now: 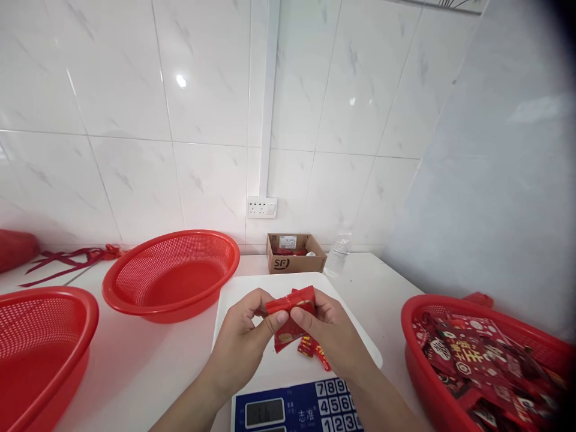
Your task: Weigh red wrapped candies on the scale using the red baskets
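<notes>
"Where's our red packet [292, 327]?"
"Over the scale [276, 373], our left hand [240, 339] and right hand [336, 336] both gripping it."
"How should we handle it?"
"Evenly, lightly; our far fingers [260, 295], mostly hidden, perhaps brace it."

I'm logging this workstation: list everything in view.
Packet: at least one, red, between both hands
Small packets: at least two, red-yellow, on scale
Scale: one, white-blue, centre
Baskets: three, red, two left, one right
Heaped packets: many, mostly red, right basket
Cardboard box: one, brown, by wall
Bottle: one, clear, right of box
Ribbons: several, dark red, far left
Rounded bundle: one, red, far left
Socket plate: one, white, on wall
Trunking: one, white, above socket
Wall: one, tiled white, behind
Panel: one, grey, right
Table: one, white, underneath
Hands: two, bare, holding packet
</notes>
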{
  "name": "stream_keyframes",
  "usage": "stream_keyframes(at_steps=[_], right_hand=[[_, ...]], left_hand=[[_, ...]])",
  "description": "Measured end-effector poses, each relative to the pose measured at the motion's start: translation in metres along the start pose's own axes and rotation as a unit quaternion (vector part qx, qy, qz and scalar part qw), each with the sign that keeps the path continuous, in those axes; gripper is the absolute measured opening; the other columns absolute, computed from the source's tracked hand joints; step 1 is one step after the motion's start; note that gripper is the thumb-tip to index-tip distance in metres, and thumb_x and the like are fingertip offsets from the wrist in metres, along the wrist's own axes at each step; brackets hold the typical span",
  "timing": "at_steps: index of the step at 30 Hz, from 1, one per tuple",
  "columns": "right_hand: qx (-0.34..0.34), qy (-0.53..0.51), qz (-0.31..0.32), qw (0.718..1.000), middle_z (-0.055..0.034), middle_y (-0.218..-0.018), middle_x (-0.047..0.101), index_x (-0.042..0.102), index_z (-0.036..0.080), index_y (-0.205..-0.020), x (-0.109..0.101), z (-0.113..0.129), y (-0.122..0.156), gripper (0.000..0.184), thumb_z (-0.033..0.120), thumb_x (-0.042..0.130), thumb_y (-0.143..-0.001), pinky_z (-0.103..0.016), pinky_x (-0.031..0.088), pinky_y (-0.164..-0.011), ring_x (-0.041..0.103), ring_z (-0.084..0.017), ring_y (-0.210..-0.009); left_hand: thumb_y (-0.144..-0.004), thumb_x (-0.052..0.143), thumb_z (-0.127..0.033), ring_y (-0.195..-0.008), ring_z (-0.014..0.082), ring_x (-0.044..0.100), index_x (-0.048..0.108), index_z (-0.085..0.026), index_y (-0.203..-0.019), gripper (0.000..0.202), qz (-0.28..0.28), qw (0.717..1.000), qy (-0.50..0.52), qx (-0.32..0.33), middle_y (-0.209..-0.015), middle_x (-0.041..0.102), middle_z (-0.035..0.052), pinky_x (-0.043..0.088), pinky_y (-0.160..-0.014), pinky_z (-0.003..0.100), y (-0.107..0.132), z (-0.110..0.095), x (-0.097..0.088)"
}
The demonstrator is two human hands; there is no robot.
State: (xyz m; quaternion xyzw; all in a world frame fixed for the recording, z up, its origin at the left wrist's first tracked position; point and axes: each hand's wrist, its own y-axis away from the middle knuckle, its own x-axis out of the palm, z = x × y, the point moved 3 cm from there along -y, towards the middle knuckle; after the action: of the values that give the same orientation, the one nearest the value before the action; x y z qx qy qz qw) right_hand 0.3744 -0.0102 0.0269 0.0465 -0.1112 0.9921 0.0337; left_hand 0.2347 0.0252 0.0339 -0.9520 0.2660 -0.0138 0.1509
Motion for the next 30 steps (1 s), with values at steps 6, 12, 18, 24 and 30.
stream_keyframes(at_steps=[6,12,18,24,30], right_hand=[[-0.014,-0.035,-0.026,0.999,0.0015,-0.065,0.059,0.06,0.017,-0.073,-0.001,-0.001,0.0,0.025,0.04,0.071,-0.073,-0.026,0.05,-0.055,0.059,-0.012,-0.06],[-0.029,-0.045,-0.059,0.997,-0.003,-0.076,0.067,0.064,0.018,-0.081,0.0,-0.005,-0.001,0.027,0.043,0.07,-0.073,-0.033,0.054,-0.065,0.064,-0.018,-0.072],[0.019,-0.101,-0.016,0.995,-0.0025,-0.079,0.067,0.061,0.019,-0.09,0.006,-0.003,0.001,0.036,0.046,0.073,-0.068,-0.03,0.052,-0.064,0.064,-0.017,-0.072],[0.046,0.012,0.065,0.997,-0.0045,-0.085,0.067,0.063,0.019,-0.094,0.01,0.0,0.003,0.032,0.045,0.066,-0.076,-0.034,0.051,-0.076,0.063,-0.019,-0.084],[0.039,0.044,-0.05,0.997,0.0025,-0.061,0.054,0.058,0.018,-0.083,0.001,-0.005,-0.001,0.04,0.057,0.06,-0.076,-0.021,0.039,-0.039,0.049,-0.009,-0.047]], left_hand=[[-0.08,0.062,-0.041,-0.073,0.0143,0.052,0.053,-0.019,-0.079,0.024,0.023,0.998,0.037,-0.037,-0.075,0.057,-0.0001,0.042,-0.067,0.027,-0.005,0.006,0.004],[-0.083,0.055,-0.045,-0.076,0.0157,0.052,0.055,-0.017,-0.081,0.027,0.036,0.999,0.014,-0.032,-0.082,0.059,0.0031,0.043,-0.07,0.029,-0.005,0.005,0.005],[-0.082,0.055,-0.048,-0.065,0.0116,0.046,0.05,-0.017,-0.072,0.033,-0.006,0.998,0.041,-0.039,-0.069,0.05,-0.0013,0.04,-0.059,0.023,-0.004,0.006,0.003],[-0.081,0.055,-0.05,-0.067,0.0126,0.049,0.049,-0.018,-0.072,0.034,-0.005,0.997,0.066,-0.038,-0.07,0.052,-0.0017,0.043,-0.063,0.025,-0.005,0.006,0.002],[-0.086,0.045,-0.053,-0.066,0.0126,0.043,0.047,-0.019,-0.072,0.037,0.042,0.998,-0.04,-0.031,-0.069,0.049,-0.0017,0.038,-0.061,0.025,-0.005,0.007,0.006]])
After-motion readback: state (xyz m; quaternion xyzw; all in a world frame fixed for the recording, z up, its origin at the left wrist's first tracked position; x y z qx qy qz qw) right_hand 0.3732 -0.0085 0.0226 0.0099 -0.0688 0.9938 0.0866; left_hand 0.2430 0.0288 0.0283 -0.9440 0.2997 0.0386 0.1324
